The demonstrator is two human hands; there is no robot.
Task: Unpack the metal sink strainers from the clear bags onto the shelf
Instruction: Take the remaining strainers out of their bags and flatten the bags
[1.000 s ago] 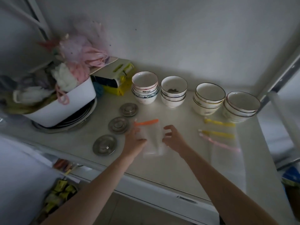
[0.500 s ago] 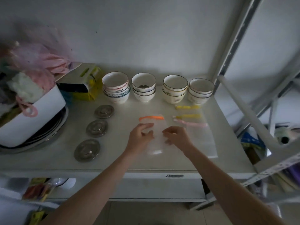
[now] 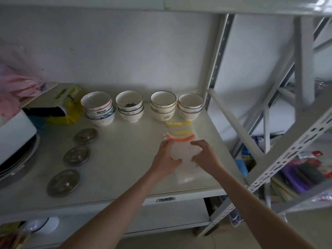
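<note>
- Three metal sink strainers lie bare in a slanting row on the left of the shelf (image 3: 125, 169): the near strainer (image 3: 63, 182), the middle strainer (image 3: 76, 156) and the far strainer (image 3: 86, 136). They look stiff, smooth and fairly heavy for their size, so a pinch at the rim would likely hold better than one on the domed top.
- Behind them stand four stacks of bowls (image 3: 129, 106), breakable and close to any reach toward the back.
- The left hand (image 3: 166, 159) pinches the left edge of the clear bag (image 3: 181, 153) near its orange zip strip (image 3: 182, 139).
- The right hand (image 3: 206, 156) presses curled fingers on the bag's right side; whether it truly grips I cannot tell.
- The bag looks limp, light and slippery; it appears flat and empty, resting over other bags with yellow strips (image 3: 178, 124).
</note>
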